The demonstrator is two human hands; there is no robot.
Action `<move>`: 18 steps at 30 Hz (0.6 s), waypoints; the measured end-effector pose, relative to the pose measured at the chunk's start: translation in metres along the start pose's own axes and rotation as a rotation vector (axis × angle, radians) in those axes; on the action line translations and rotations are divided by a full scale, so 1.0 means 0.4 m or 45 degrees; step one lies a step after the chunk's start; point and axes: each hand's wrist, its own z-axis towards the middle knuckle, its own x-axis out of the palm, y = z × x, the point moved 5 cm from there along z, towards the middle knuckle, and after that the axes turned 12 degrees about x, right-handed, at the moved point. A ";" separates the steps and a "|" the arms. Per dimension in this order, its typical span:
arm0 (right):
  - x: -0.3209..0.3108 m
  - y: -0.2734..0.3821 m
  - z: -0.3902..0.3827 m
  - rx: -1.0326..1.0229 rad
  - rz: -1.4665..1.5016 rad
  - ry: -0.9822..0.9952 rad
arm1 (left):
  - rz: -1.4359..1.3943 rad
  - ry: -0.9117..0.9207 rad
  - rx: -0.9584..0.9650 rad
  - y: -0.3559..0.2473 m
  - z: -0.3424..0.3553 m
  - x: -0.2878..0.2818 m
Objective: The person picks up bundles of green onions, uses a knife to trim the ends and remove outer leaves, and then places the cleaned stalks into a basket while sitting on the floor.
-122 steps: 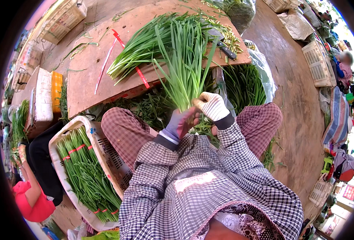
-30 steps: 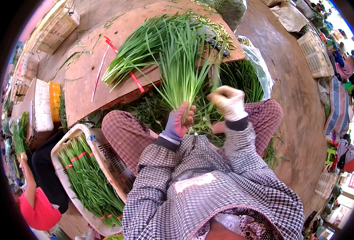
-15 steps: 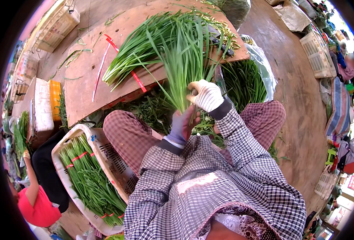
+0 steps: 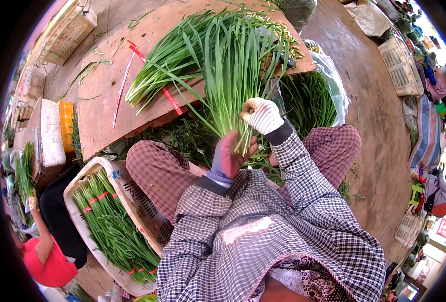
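A loose bunch of garlic chives (image 4: 228,95) stands between my hands, its long leaves fanning up over the board's near edge. My left hand (image 4: 227,157), in a purple and pink glove, cups the pale stem ends with its palm turned up. Curled fingers of my right hand (image 4: 263,117), in a white striped glove, pinch stems at the bunch's right side. Behind it, a pile of chives (image 4: 167,65) lies on the wooden board (image 4: 99,108). A dark-handled tool (image 4: 287,61), partly covered by leaves, rests at the pile's right among cut stem ends.
Red ties (image 4: 171,100) lie on the board. At my left a white crate (image 4: 74,201) holds tied chive bundles (image 4: 114,221). A clear plastic bag (image 4: 333,83) with more chives stands right of the board. A person in red (image 4: 49,261) works at far left.
My left fingers have loosened and the palm has turned up, so the stem ends now show. The right hand has shifted slightly right; the bunch's blur is gone and its leaves spread wider.
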 end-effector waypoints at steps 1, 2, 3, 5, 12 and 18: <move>-0.007 -0.004 0.000 0.050 0.149 0.018 | -0.038 0.006 -0.009 0.003 0.001 -0.003; -0.016 -0.006 -0.001 0.101 0.298 0.035 | -0.075 0.012 -0.018 0.006 0.003 -0.006; -0.036 0.002 -0.003 0.127 0.365 -0.005 | -0.085 0.024 -0.020 0.007 0.005 -0.011; -0.071 0.004 -0.008 0.188 0.515 -0.018 | -0.104 0.048 -0.024 0.006 0.010 -0.024; -0.222 -0.093 -0.066 0.381 1.015 -0.239 | -0.048 0.088 -0.030 0.013 0.016 -0.026; -0.163 -0.057 -0.068 0.365 0.878 -0.144 | 0.085 -0.124 -0.014 0.016 0.013 -0.031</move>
